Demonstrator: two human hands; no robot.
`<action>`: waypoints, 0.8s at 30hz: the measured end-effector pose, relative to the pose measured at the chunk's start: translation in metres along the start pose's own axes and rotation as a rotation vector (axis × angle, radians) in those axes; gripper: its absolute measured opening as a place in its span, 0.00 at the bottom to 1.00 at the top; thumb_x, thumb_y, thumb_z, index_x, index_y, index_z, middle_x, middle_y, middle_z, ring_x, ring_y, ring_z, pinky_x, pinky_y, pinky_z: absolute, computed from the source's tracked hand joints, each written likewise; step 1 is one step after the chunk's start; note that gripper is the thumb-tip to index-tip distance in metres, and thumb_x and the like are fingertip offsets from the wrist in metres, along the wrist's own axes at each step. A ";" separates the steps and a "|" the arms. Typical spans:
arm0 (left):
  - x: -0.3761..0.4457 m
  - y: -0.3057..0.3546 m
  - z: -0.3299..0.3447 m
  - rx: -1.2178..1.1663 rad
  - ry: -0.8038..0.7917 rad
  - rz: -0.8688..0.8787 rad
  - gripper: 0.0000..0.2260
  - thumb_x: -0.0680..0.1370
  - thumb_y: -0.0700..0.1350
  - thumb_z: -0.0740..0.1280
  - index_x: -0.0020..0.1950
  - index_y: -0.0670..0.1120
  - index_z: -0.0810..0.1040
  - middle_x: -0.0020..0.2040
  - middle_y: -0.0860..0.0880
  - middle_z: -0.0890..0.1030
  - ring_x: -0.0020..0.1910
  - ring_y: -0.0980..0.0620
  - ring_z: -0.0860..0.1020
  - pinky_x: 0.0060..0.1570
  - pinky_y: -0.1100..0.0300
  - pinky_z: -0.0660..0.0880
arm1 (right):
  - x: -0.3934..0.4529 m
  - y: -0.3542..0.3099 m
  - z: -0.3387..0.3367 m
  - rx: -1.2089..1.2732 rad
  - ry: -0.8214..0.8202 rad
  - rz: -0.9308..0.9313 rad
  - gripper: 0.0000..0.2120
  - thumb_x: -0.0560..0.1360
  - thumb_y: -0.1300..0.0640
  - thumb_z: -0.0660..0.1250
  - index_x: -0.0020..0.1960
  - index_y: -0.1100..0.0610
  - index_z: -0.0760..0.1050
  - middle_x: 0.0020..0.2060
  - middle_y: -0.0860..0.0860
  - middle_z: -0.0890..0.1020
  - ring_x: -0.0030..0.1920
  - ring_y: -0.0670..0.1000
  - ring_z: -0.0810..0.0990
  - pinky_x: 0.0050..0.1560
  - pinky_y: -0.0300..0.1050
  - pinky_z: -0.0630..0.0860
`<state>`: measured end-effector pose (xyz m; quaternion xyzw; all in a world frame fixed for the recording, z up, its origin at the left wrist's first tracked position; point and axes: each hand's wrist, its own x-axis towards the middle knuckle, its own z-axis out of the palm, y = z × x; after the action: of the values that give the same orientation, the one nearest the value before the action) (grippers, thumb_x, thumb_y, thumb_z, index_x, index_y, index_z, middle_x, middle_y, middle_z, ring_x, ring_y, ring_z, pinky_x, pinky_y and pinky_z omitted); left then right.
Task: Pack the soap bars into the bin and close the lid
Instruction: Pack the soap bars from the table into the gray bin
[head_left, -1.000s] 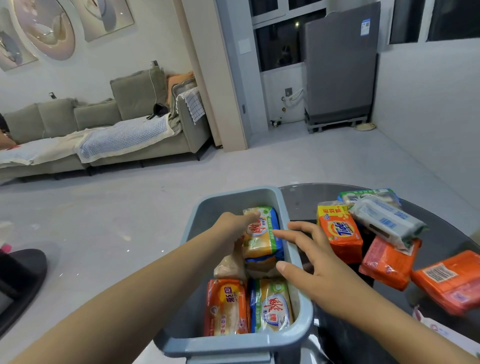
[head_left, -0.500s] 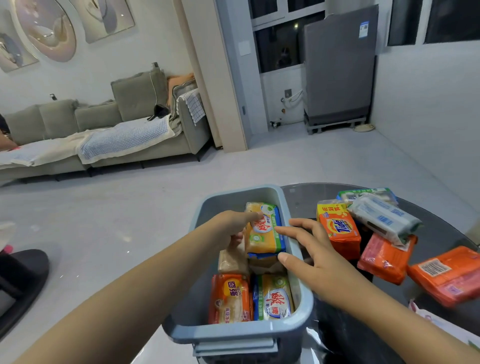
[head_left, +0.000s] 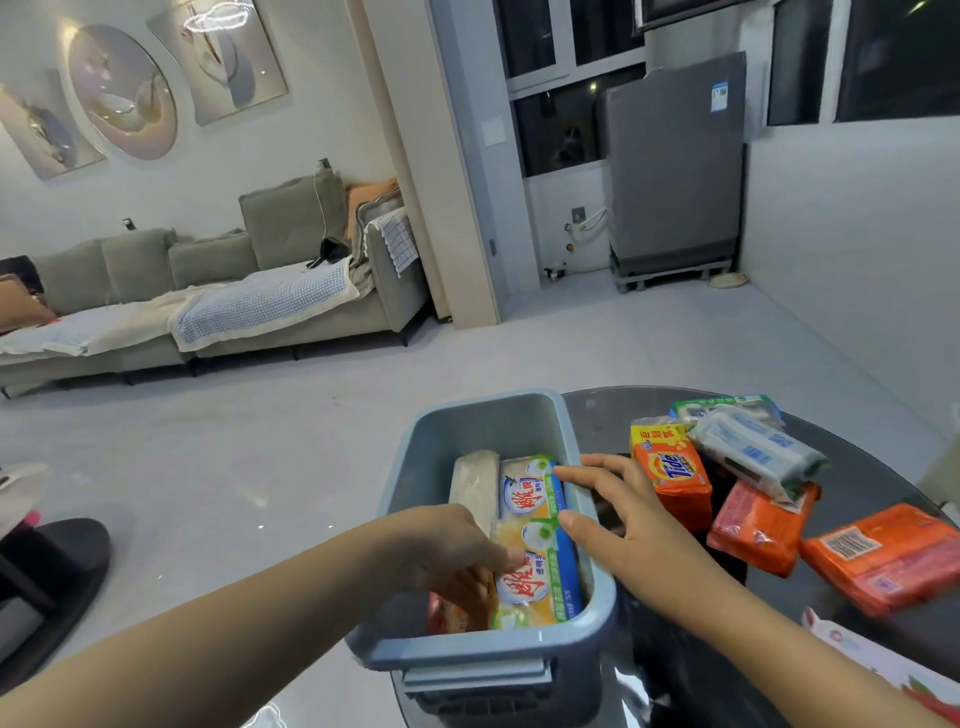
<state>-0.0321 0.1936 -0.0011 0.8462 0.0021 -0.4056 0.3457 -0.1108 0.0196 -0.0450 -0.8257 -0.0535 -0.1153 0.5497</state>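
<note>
Orange "Tide" bar (head_left: 671, 475) right of bin (head_left: 597, 621); my left hand (head_left: 447, 556) pinches the yellow-green bar (head_left: 537, 577) (Chinese lettering); right hand (head_left: 628, 525) open on rim.

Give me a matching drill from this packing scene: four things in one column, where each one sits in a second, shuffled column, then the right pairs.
Things
1. Tide soap pack
2. yellow-green soap pack
3. white-blue soap pack
4. barcode orange pack

Places
A. inside the grey bin, under the fingers of the left hand
B. nearest the right edge of the picture, on the dark table
C. on the table, just right of the right hand
D. lying on top of other packs at the far side of the pile

Pairs: 1-C, 2-A, 3-D, 4-B
</note>
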 end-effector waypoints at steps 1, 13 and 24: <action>0.000 0.001 0.001 0.005 -0.028 -0.001 0.16 0.76 0.43 0.68 0.56 0.31 0.75 0.46 0.39 0.82 0.37 0.48 0.80 0.54 0.52 0.77 | -0.001 -0.001 -0.001 0.021 -0.016 0.017 0.15 0.75 0.50 0.63 0.57 0.35 0.66 0.59 0.39 0.65 0.56 0.31 0.68 0.45 0.22 0.70; 0.018 -0.009 0.006 0.164 0.195 0.120 0.15 0.66 0.45 0.78 0.46 0.36 0.83 0.29 0.49 0.82 0.24 0.55 0.78 0.38 0.60 0.80 | -0.001 -0.004 0.001 0.132 -0.034 0.096 0.16 0.74 0.52 0.65 0.54 0.32 0.66 0.56 0.42 0.71 0.52 0.39 0.76 0.48 0.34 0.77; 0.013 -0.006 0.008 0.390 0.334 0.155 0.17 0.70 0.58 0.71 0.33 0.46 0.76 0.27 0.53 0.77 0.26 0.57 0.74 0.30 0.65 0.73 | -0.007 -0.006 -0.003 0.091 -0.051 0.121 0.17 0.74 0.46 0.63 0.62 0.35 0.67 0.60 0.44 0.72 0.60 0.44 0.73 0.59 0.47 0.76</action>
<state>-0.0309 0.1894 -0.0167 0.9496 -0.0838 -0.2255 0.2010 -0.1189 0.0198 -0.0402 -0.8042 -0.0228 -0.0582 0.5911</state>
